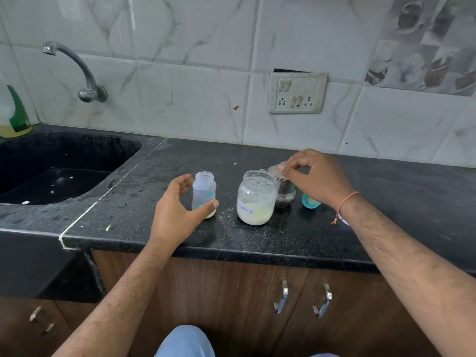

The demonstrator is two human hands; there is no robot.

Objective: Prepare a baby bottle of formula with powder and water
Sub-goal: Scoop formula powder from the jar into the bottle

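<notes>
Left hand curls around the baby bottle, thumb at the lower front, fingers behind the upper body; whether the fingers actually press the plastic is hard to tell, thumb looks in contact. Bottle stands upright on the black counter, mouth open (no teat on), a little pale powder or liquid at the bottom. Just right of that grasp stands the formula jar, lid off, handwritten label, pale yellowish contents low inside. Right hand is behind and right of the jar, fingertips pinching the lid of a small steel container that touches or nearly touches the jar's back right side. Under the right wrist lies a teal bottle cap, partly hidden. Orange thread band on that wrist. Far left of the left-hand grasp: black sink, tap, 1 green-topped soap bottle. Switch socket plate on the tiled wall above the right hand.
</notes>
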